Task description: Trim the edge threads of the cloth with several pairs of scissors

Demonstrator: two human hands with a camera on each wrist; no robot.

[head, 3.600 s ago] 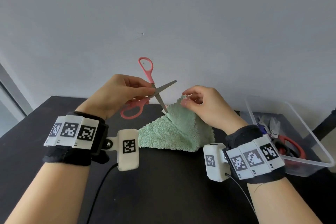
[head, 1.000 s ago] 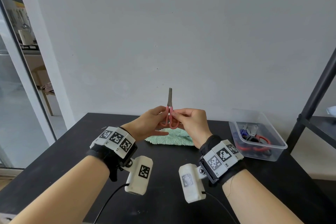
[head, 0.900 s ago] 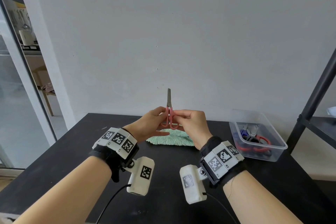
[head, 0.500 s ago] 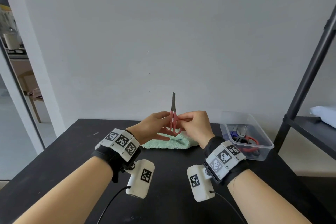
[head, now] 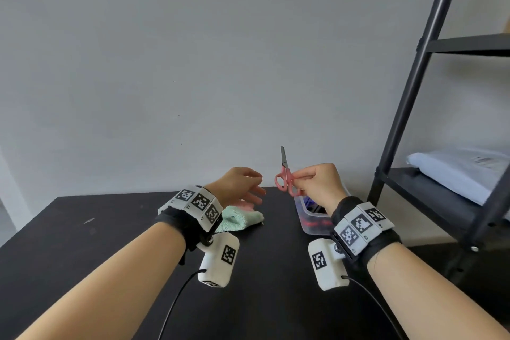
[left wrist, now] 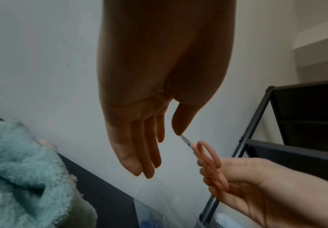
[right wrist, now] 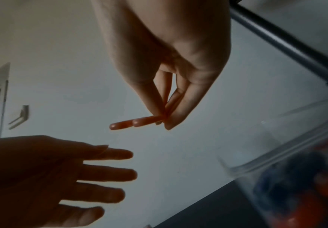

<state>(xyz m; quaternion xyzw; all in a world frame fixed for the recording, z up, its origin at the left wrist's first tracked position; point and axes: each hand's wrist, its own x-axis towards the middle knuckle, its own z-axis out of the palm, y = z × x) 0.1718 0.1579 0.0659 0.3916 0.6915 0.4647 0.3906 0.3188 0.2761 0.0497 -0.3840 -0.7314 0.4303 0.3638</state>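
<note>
My right hand (head: 309,176) pinches the pink-handled scissors (head: 284,174) by their loops, blades closed and pointing up, above the left end of the clear plastic box (head: 311,225). In the left wrist view the same scissors (left wrist: 210,162) sit in the right hand (left wrist: 256,189). In the right wrist view my fingers (right wrist: 170,108) pinch the pink handles (right wrist: 137,122). My left hand (head: 242,185) hovers with relaxed, spread fingers, holding nothing, over the green fluffy cloth (head: 237,218) lying on the black table (head: 110,229). The cloth (left wrist: 22,177) fills the left wrist view's lower left.
The clear box holds other scissors with red and blue handles (right wrist: 295,185). A black metal shelf rack (head: 414,91) stands to the right of the table, with a white bundle (head: 463,171) on a shelf. A plain wall lies behind.
Both hands held the scissors half a second ago; the left hand has let go and opened. The right hand has carried the scissors rightward over the box. The view has swung right.
</note>
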